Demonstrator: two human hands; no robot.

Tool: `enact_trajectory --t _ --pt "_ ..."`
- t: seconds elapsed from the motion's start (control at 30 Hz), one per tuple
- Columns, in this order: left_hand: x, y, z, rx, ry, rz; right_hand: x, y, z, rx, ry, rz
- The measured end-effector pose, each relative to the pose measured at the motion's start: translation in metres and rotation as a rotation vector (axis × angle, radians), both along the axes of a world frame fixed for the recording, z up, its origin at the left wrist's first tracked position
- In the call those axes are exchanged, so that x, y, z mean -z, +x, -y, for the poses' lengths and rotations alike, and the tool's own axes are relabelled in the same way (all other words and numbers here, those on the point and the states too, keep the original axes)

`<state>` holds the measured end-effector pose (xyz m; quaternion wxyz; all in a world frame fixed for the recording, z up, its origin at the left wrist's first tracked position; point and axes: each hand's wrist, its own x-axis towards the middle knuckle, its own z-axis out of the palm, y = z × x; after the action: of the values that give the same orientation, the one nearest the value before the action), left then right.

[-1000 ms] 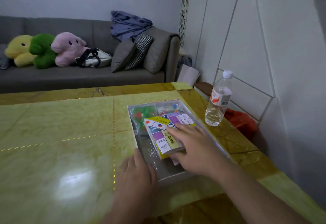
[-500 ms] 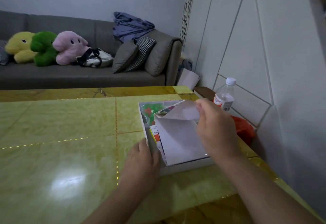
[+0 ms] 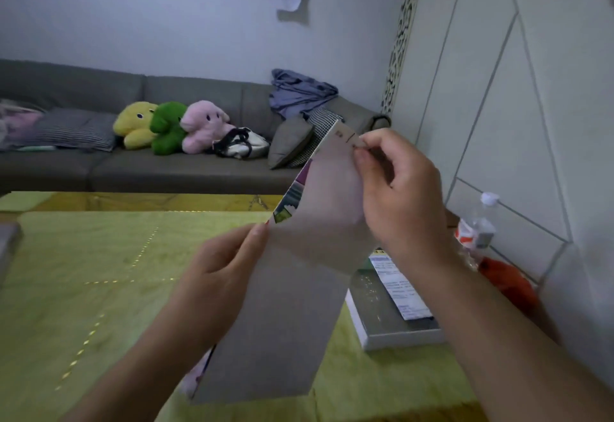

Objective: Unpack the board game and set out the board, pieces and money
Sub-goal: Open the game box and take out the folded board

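So far only the folded board is out, held in the air just left of the open box, pinched by the left hand and right hand, while unfolding, pieces and money remain.

grey-backed board, yellow-green table, grey sofa
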<state>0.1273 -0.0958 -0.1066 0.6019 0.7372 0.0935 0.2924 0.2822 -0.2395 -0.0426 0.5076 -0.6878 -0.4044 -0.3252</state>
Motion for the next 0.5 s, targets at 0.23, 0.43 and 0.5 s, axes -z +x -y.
enact_trajectory --t 0.23,0.43,0.5 --pt "0.025 -0.061 -0.033 -0.25 0.136 -0.125 0.047 -0.091 -0.043 0.369 -0.397 -0.024" --pt "0.041 -0.076 -0.032 -0.269 0.081 -0.131 0.105 -0.146 -0.062 -0.168 -0.521 -0.857" --pt "0.039 -0.079 -0.033 -0.19 -0.145 -0.103 0.109 -0.145 -0.064 -0.293 -0.454 -0.938"
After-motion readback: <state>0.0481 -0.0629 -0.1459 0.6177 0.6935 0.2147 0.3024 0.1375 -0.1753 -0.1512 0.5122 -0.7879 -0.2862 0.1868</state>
